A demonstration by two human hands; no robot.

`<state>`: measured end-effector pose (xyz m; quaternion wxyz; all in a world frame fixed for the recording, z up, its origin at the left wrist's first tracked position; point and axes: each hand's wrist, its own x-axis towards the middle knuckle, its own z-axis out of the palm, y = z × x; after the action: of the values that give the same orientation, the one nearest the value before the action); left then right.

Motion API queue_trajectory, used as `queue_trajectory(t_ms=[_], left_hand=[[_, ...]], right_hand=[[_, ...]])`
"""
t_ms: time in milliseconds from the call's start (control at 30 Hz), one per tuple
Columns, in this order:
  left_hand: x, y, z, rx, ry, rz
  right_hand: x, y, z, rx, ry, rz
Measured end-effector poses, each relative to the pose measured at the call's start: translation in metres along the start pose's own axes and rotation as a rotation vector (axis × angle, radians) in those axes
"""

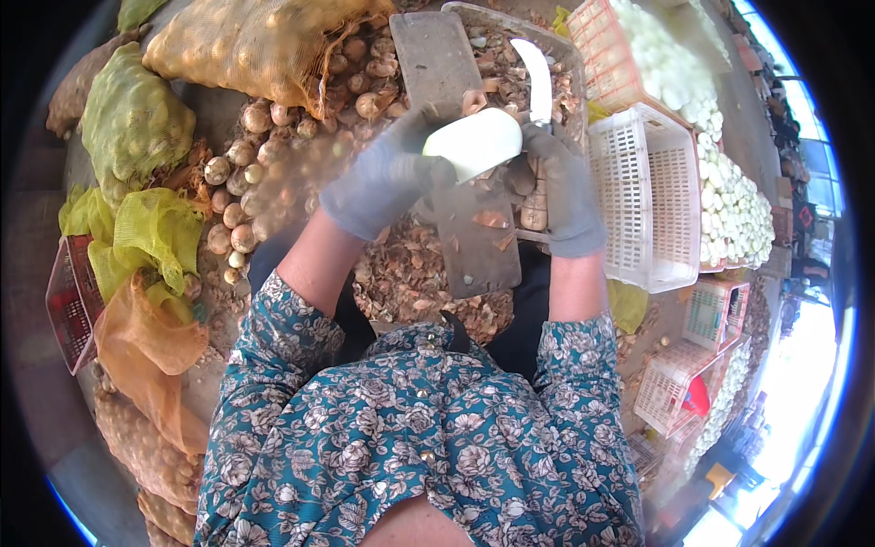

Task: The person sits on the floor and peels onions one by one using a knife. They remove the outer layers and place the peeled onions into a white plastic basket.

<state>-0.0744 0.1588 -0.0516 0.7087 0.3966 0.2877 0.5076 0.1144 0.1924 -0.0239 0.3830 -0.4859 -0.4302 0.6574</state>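
Between my gloved hands is a peeled white onion (476, 142), above a worn wooden board (478, 239). My left hand (396, 171) grips the onion's left side, thumb on its lower edge. My right hand (560, 181) holds a curved-blade knife by its wooden handle (535, 205), the blade (536, 75) pointing up and away, while its fingers touch the onion's right side. Unpeeled onions (256, 117) lie in a heap to the left of the board. Dry onion skins (431, 273) lie below and around the board.
Full mesh sacks of onions (239, 51) lie at the upper left, with loose yellow netting (154, 236) below. A white plastic crate (642, 198) stands close on the right, beside crates heaped with peeled onions (731, 205). A tub rim (513, 17) edges the skins at the top.
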Motion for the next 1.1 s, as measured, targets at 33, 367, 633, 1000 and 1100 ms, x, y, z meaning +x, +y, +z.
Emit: queue_trajectory(t_ms=[33, 367, 633, 1000, 1100], left_hand=[[0.000, 0.001, 0.000, -0.073, 0.009, 0.036], [0.001, -0.010, -0.013, -0.194, 0.070, -0.048], [0.001, -0.004, -0.006, -0.608, 0.059, -0.012], [0.003, -0.006, -0.007, -0.507, 0.114, 0.097], [0.003, -0.006, -0.005, -0.511, 0.125, 0.093]], right_hand=[[-0.004, -0.009, 0.005, -0.077, 0.024, -0.066], [-0.011, -0.015, 0.037, -0.564, 0.009, -0.465], [0.049, 0.026, -0.053, -0.699, 0.245, -0.115], [-0.059, 0.016, 0.027, -1.221, 0.090, -0.680], [-0.054, 0.024, 0.032, -1.291, 0.138, -0.791]])
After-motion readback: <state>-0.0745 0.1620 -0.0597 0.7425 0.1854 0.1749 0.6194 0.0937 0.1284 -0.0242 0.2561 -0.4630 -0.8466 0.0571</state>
